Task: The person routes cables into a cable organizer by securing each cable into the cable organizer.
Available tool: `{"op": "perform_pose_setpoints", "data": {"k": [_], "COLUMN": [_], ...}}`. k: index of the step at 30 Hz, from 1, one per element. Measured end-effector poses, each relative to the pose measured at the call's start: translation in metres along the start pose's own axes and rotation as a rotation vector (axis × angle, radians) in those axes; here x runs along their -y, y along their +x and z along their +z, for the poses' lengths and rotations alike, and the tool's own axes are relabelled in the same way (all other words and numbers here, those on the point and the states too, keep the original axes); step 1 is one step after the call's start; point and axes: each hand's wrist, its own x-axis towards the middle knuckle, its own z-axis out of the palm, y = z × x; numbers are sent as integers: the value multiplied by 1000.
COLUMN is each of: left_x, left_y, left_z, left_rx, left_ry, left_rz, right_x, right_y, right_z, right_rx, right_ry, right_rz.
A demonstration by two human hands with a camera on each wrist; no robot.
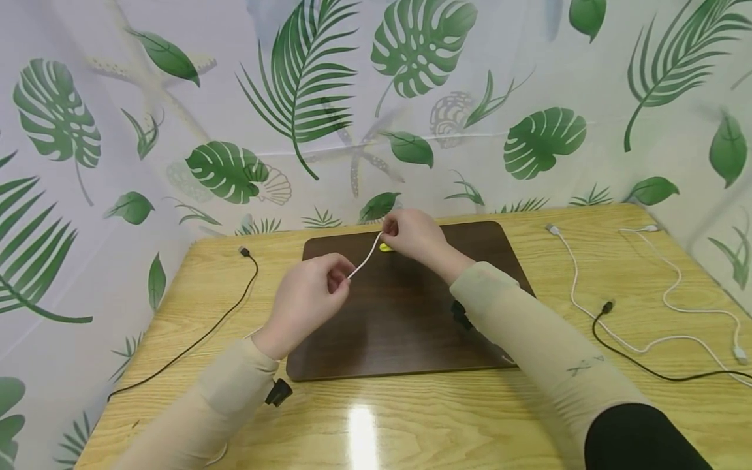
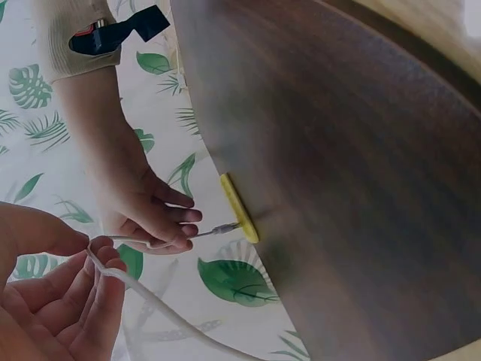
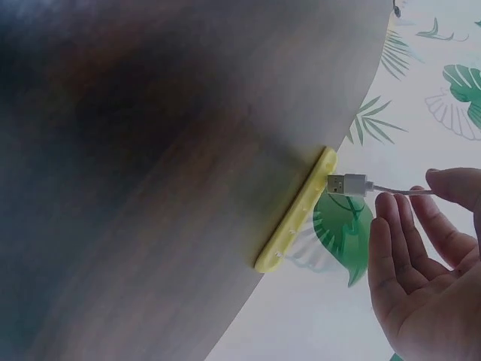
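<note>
Pale yellow wood grain is covering the desk (image 1: 317, 418), w/ a dark brown board (image 1: 405, 326) lying approx. centrally on it. Over the board, the L hand (image 1: 305, 297) is sitting nearer the person; the R hand (image 1: 417, 235) is reaching farther out, by the board's far edge. Btwn them a white cable (image 1: 369, 256) is running obliquely: L fingers are pinching it partway along, R fingers are pinching it just behind its plug, w/ the other R fingers lying loosely extended (R wrist view). At the far edge a yellow strip w/ small notches is resting on the board (image 3: 294, 214), its long axis following that edge. Key relation: the strip is lying past the plug's tip from the R fingers, on the board side, & showing just on the person's side of the R fingertips in head view; the R hand is being the nearer one. Smallest, the USB plug (image 3: 347, 185) is pointing crosswise at the strip, nr. one end, & overlapping its outline; whether they're touching, cannot tell.
</note>
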Motion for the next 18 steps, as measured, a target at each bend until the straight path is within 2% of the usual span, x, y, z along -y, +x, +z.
{"op": "perform_pose_setpoints", "data": {"k": [9, 18], "left_x": [1, 4], "left_y": [-1, 0], "left_z": [10, 20], "left_rx": [24, 56], "left_ry": [-8, -19], "left_rz": [6, -4], "right_x": [-2, -4], "right_y": [0, 3], "right_z": [-3, 0], "right_rx": [-45, -65], "right_ry": [-17, -18], "right_rz": [-50, -41]}}
